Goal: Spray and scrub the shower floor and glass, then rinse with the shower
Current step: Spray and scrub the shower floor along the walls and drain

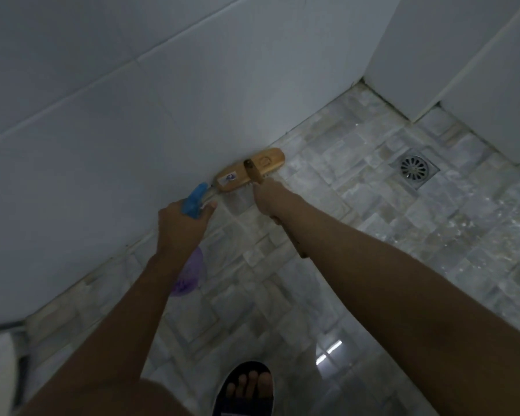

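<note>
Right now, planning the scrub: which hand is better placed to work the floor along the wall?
Right: the right hand grips the scrub brush, head down by the wall; the left hand holds the spray bottle.

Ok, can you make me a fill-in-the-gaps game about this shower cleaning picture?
1. The left hand holds a bottle with a ____ trigger.
2. The right hand holds a brush whose head is made of ____.
3. In the picture, the drain lies to the ____ of the brush.

Missing words: blue, wood, right.
</note>
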Demonstrator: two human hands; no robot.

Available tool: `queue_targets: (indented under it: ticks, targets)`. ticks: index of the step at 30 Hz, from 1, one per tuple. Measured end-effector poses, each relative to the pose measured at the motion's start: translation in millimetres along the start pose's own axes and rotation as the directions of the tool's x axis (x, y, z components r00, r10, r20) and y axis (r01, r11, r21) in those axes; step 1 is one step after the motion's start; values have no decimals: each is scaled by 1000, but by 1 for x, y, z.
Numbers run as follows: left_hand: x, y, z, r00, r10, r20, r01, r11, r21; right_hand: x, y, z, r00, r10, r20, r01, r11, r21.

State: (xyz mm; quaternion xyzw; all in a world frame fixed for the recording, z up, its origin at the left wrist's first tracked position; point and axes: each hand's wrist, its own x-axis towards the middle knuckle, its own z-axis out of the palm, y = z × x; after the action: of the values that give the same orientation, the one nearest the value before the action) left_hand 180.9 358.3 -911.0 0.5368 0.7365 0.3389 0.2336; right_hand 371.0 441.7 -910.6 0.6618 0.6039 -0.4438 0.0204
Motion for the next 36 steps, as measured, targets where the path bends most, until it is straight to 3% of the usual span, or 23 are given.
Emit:
queue_targets:
  ticks: [2, 9, 16, 20, 24, 28, 36]
  targets:
    - [-3, 5, 3, 1000, 13, 21, -13, 1000, 10, -13, 5, 1, 1000, 26, 9, -26, 997, 66]
    - [5, 18, 10, 997, 50, 65, -50, 999, -3, -76, 70, 18, 981, 190, 29, -191, 980, 54]
    - [17, 11, 7, 999, 38, 27, -39, 999, 25, -15, 7, 1, 994, 102, 32, -105, 986, 129]
    - [18, 20, 17, 997, 70, 40, -71, 997, 23, -15, 27, -12, 995, 92, 24, -95, 989, 110]
    - [28, 39, 43, 989, 79, 126, -72, 996, -58, -38, 97, -24, 963, 268, -38, -259, 952, 161]
    - [37, 73, 79, 972, 130, 194, -105, 986, -133, -76, 155, -61, 882, 470, -31, -452, 862, 229]
    - [61, 135, 143, 944, 260, 204, -255, 965, -55, -31, 142, -123, 895, 429, -119, -397, 891, 221]
